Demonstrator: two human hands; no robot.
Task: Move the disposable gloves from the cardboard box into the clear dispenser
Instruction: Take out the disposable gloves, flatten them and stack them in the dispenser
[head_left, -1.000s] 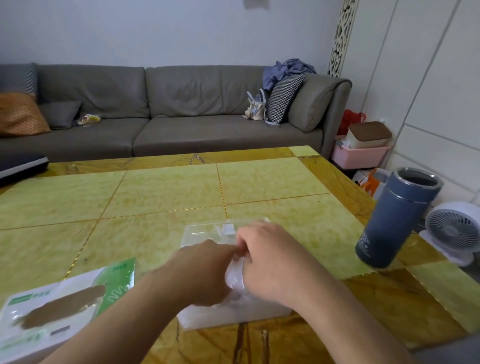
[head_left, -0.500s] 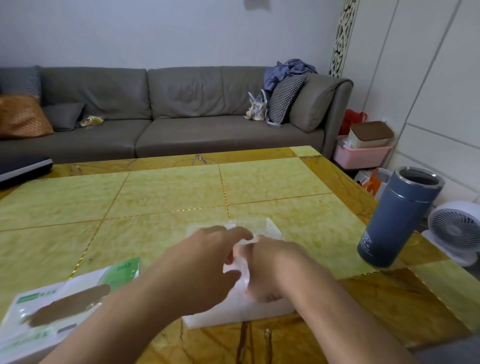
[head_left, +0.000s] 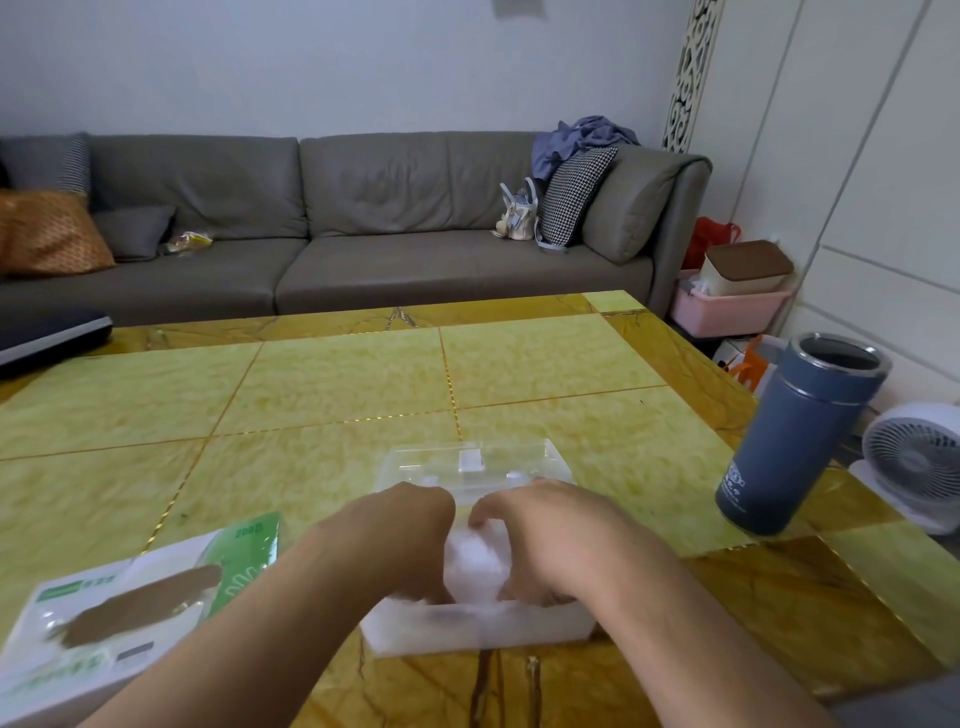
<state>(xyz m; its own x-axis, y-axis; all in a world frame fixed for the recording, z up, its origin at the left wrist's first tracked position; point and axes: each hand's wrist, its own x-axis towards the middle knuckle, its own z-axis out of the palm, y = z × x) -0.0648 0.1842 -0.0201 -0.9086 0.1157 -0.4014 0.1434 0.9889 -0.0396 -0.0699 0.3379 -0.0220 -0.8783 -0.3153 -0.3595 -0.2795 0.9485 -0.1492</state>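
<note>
The clear dispenser (head_left: 483, 631) sits on the table near the front edge, its transparent lid (head_left: 470, 462) laid open behind it. A wad of translucent disposable gloves (head_left: 474, 564) bulges from its top. My left hand (head_left: 400, 540) and my right hand (head_left: 550, 540) are on either side of the wad, fingers curled down into the dispenser around the gloves; the fingertips are hidden inside. The white and green cardboard glove box (head_left: 130, 613) lies at the front left with its oval slot facing up.
A tall blue-grey tumbler (head_left: 795, 431) stands open near the table's right edge. A dark flat object (head_left: 47, 332) lies at the far left. Behind the yellow-green tiled table (head_left: 337, 395) is a grey sofa (head_left: 337, 223); a white fan (head_left: 914, 462) stands on the floor right.
Both hands have dropped from pinching the gloves above the dispenser to pressing the wad down into it. The lid behind the hands now shows more fully.
</note>
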